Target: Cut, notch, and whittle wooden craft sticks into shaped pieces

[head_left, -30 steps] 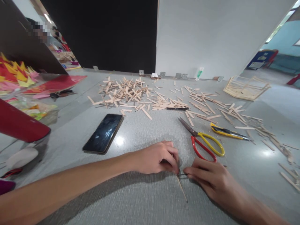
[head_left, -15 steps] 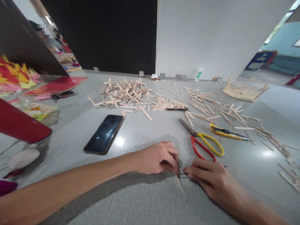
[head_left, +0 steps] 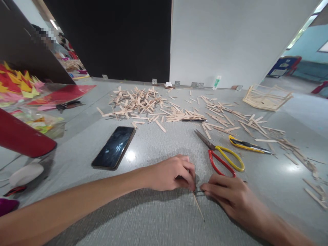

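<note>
My left hand (head_left: 176, 172) is closed in a pinch on one end of a thin wooden stick (head_left: 199, 207), whose other end points toward me on the grey table. My right hand (head_left: 228, 193) is closed around a slim dark tool; its kind is hidden by my fingers. The tool's thin tip (head_left: 199, 191) meets or nearly meets the stick beside my left fingertips. Just beyond my right hand lie scissors (head_left: 212, 147) with one red and one yellow handle, blades pointing away. A yellow box cutter (head_left: 247, 145) rests to their right.
A phone (head_left: 114, 147) lies left of centre. Behind it spreads a pile of wooden craft sticks (head_left: 138, 102), with a dark pen (head_left: 194, 120) among them. A small stick frame (head_left: 268, 98) stands back right. At left are a red cylinder (head_left: 25, 136) and a white mouse (head_left: 27, 172). Upright panels (head_left: 217, 41) border the back.
Almost nothing differs. Both hands keep their places on the stick and the slim tool; the view has shifted very slightly.
</note>
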The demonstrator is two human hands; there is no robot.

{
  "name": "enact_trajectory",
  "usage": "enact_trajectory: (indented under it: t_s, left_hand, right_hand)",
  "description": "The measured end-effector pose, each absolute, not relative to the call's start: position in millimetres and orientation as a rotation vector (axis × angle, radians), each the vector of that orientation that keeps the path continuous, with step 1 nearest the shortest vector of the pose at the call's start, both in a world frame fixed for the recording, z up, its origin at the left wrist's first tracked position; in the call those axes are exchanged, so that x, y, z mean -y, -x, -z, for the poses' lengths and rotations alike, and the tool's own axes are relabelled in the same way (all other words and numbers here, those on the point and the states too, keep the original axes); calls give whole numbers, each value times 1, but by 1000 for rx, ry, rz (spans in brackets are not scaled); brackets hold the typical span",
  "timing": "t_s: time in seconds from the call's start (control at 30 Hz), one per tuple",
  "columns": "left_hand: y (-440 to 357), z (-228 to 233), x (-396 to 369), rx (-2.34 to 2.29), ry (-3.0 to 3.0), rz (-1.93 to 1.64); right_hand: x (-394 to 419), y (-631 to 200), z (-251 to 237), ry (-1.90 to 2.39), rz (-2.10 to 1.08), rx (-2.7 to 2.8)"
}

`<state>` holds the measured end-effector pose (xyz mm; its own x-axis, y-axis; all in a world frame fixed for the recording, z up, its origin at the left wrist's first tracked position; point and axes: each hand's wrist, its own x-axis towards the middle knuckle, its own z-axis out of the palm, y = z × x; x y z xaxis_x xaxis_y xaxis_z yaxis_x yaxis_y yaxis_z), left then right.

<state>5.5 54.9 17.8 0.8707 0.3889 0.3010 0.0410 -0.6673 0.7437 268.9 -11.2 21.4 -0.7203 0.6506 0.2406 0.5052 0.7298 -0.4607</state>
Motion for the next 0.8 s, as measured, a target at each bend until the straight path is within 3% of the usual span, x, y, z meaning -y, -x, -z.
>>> enact_trajectory:
  t_s: [0.8]
  left_hand:
    - [-5, -17, -55, -308, -2259, -554]
  right_hand:
    - [16, -270, -27, 815, -370, 2672]
